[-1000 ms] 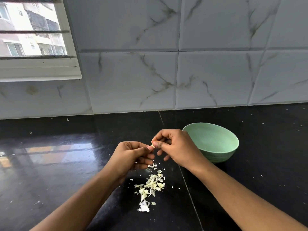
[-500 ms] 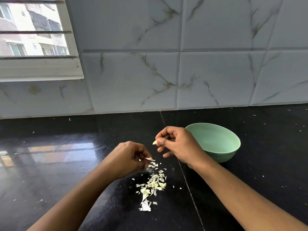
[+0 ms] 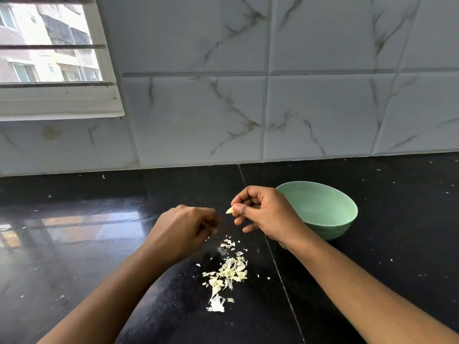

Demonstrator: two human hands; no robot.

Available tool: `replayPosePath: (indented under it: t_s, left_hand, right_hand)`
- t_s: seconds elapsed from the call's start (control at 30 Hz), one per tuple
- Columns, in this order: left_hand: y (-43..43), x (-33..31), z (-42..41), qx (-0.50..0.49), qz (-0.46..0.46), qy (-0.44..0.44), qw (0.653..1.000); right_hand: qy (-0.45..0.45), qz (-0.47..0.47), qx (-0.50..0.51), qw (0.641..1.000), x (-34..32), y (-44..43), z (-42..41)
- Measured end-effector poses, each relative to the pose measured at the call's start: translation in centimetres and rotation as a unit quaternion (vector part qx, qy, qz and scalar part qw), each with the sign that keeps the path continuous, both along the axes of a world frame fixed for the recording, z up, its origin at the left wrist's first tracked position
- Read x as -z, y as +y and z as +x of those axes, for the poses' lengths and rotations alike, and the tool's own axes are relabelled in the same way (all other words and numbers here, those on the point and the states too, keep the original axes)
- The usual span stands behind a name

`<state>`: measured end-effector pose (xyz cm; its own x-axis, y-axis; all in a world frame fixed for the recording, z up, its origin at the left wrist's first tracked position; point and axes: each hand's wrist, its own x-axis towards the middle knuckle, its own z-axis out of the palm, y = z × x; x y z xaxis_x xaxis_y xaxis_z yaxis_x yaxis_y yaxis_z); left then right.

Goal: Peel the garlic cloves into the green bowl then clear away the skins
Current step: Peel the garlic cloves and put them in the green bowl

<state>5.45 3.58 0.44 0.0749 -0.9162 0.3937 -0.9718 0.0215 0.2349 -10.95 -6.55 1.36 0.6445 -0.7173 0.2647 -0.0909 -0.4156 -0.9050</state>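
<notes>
**Change:** the hands, joined at the clove a second ago, are now apart. The left hand (image 3: 188, 224) has dropped away to the left of the grip. It is motion-blurred with fingers curled, and whether it holds a scrap cannot be told.
**Reading:** the skin looks stripped, so the clove seems ready for the bowl.

- **Right hand** (image 3: 263, 214): thumb and forefinger pinch the clove (image 3: 229, 210), whose tip pokes out leftward.
- **Clove:** pale cream, smooth, tapered to a point, apparently bare.
- **Bowl** (image 3: 323, 207): just right of and behind the grip, partly hidden by the hand. Matte pale green, round, ribbed outside. No cloves show in its visible part.
- **Skins** (image 3: 228, 271): below the grip, nearer the person. Thin, papery, off-white flakes, loosely strewn.
- **Counter** (image 3: 99, 244): black polished stone, glossy, speckled with stray flakes.
</notes>
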Motion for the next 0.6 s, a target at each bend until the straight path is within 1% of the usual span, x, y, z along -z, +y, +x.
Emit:
replayPosePath:
  t_s: [0.03, 0.1, 0.17, 0.23, 0.33, 0.4, 0.5, 0.6]
  left_hand:
    - [-0.1, 0.1, 0.1, 0.007, -0.026, 0.036, 0.999]
    - [-0.2, 0.1, -0.2, 0.034, -0.055, 0.161, 0.985]
    - [-0.3, 0.1, -0.7, 0.048, -0.066, 0.286, 0.955]
    - [-0.4, 0.2, -1.1, 0.041, -0.079, 0.354, 0.931]
    - [-0.6, 0.3, -1.1, 0.032, -0.081, 0.394, 0.915]
    - [-0.6, 0.4, -1.1, 0.033, -0.076, 0.398, 0.914]
    - [-0.5, 0.2, -1.4, 0.038, -0.076, 0.414, 0.906]
    - [-0.5, 0.0, -1.6, 0.041, -0.084, 0.47, 0.878]
  right_hand:
    - [-0.003, 0.009, -0.003, 1.0, 0.0, 0.0, 0.0]
    - [-0.016, 0.038, -0.015, 0.999, -0.1, 0.2, 0.1]
    - [-0.03, 0.072, -0.028, 0.997, -0.2, 0.4, 0.1]
    - [-0.039, 0.1, -0.04, 0.993, -0.3, 0.7, 0.1]
    - [-0.045, 0.124, -0.052, 0.99, -0.3, 0.9, 0.1]
    - [-0.047, 0.122, -0.053, 0.99, -0.2, 0.9, 0.1]
    - [-0.046, 0.09, -0.046, 0.994, -0.2, 0.9, 0.1]
    - [-0.047, 0.053, -0.033, 0.997, -0.2, 0.8, 0.3]
